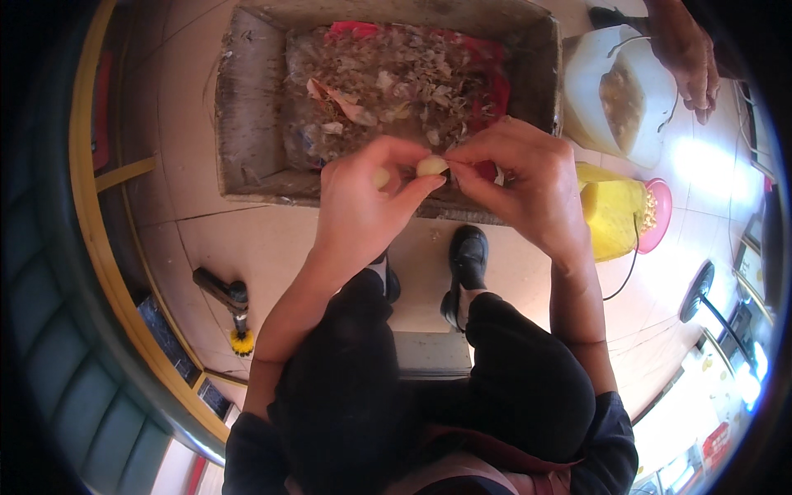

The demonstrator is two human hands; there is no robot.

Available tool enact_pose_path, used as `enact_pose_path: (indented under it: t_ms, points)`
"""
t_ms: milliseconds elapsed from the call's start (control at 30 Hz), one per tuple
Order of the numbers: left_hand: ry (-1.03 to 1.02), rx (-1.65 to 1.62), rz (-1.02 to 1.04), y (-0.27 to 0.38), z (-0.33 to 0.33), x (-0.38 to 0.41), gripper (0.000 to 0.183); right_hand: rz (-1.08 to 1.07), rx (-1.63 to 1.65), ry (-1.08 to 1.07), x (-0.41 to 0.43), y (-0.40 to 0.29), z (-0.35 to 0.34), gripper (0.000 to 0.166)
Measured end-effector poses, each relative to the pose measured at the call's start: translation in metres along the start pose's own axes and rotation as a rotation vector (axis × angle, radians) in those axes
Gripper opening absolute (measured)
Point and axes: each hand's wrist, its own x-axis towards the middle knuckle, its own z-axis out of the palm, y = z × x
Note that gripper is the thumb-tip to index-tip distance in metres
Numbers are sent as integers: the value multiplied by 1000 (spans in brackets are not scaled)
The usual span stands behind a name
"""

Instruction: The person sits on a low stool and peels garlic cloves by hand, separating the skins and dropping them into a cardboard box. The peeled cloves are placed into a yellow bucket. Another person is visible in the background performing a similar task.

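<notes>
A pale, peeled-looking garlic clove (432, 166) sits between the thumb and forefinger of my left hand (377, 198). Another pale clove (380, 178) rests in the same palm, partly covered by the fingers. The thumb and forefinger of my right hand (520, 179) pinch at the right side of the first clove; whether they hold a bit of skin is too small to tell. Both hands are above the near edge of a worn rectangular bin (266, 199). Inside the bin lies a heap of dry papery skins (408, 80) on clear and red plastic.
At right stand a cut white plastic container (581, 93), a yellow jerrycan (609, 216) and a pink bowl (662, 216) with pale pieces. Another person's hand (690, 62) hangs at upper right. A power tool with a yellow brush (240, 309) lies on the floor at left.
</notes>
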Motion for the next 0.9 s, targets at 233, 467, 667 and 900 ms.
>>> enact_pose_path:
  t_ms: [233, 467, 667, 900]
  points:
    - [-69, -183, 63, -8, -2, 0, 23, -12, -11, -43, -1, 2, 5, 16]
    - [-142, -563, -11, -3, -4, -1, 26, 41, 43, 40, -2, 1, 8, 15]
    - [-203, -896, -146, -13, -7, 0, 30, 13, -95, 127, 2, 1, 5, 15]
    - [-435, -1374, -139, -27, -12, 8, 26, 172, -205, 280, 3, 2, -6, 23]
